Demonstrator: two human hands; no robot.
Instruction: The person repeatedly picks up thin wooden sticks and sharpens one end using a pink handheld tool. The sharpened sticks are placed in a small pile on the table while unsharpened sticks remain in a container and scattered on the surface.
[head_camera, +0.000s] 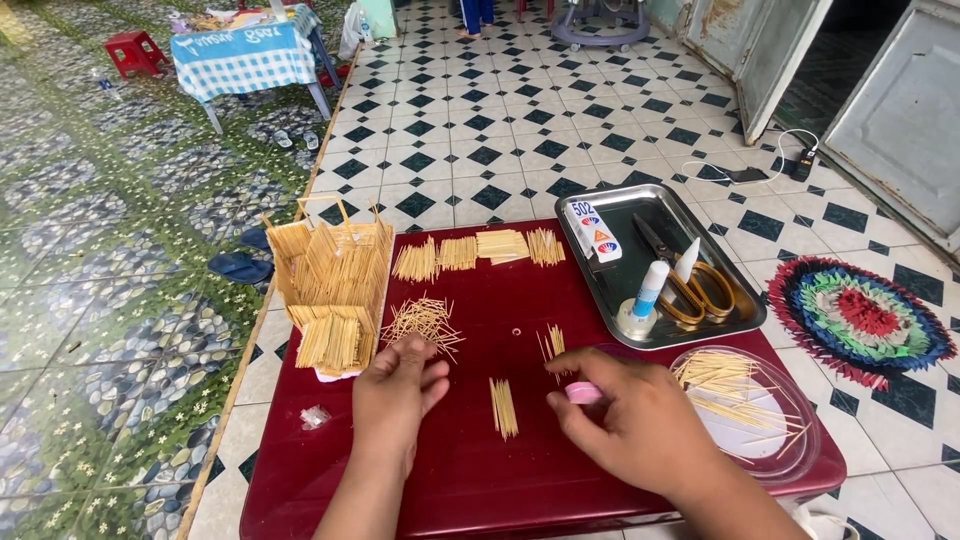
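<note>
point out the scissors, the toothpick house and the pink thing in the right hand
scissors (690, 285), head view, on the yellow handles
toothpick house (335, 275), head view, on its front wall
pink thing (582, 393), head view, on its visible end

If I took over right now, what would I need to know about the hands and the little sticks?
Left hand: on the red table, fingers curled, seemingly empty, beside the loose stick pile.
Right hand: pinching a small pink thing.
Small stick bundle lies between the hands.
Done: stick house partly built, cut rows laid out.
Left: spare sticks in the clear lid; glue and scissors wait in the metal tray.
</note>
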